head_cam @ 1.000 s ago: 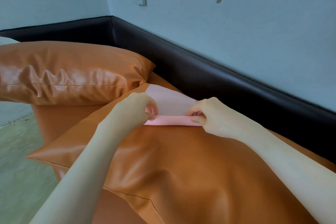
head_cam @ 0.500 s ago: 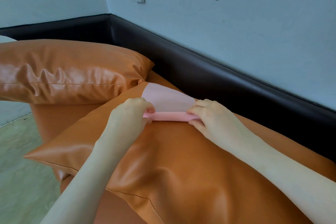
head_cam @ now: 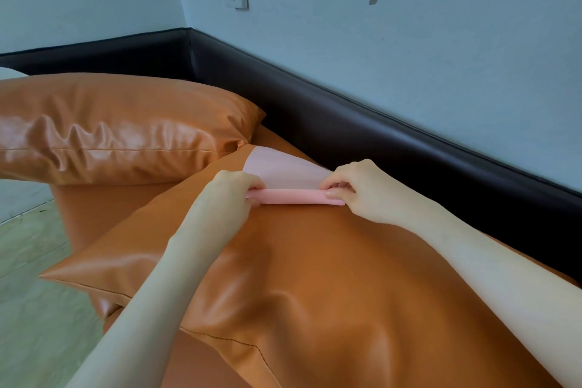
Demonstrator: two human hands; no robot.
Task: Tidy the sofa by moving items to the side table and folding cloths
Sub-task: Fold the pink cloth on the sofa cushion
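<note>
Head view showed the nearer glossy orange leather cushion [head_cam: 315, 277] carrying a thin pink cloth [head_cam: 283, 175] near its far corner. Left hand [head_cam: 231, 195] and right hand [head_cam: 356, 189] each pinched an end of its rolled near fold. On that slick, domed leather the fold could slide or skew if either pinch eased. Beyond lay a second orange cushion [head_cam: 110, 126] and the sofa's dark backrest [head_cam: 346, 126].

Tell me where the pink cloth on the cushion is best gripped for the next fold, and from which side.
Probably at the two ends of its near rolled edge, from the near side, as now: the left hand and right hand each pinch one end of the pink cloth. That edge is thick and raised; the rest lies flat on the orange cushion.
</note>
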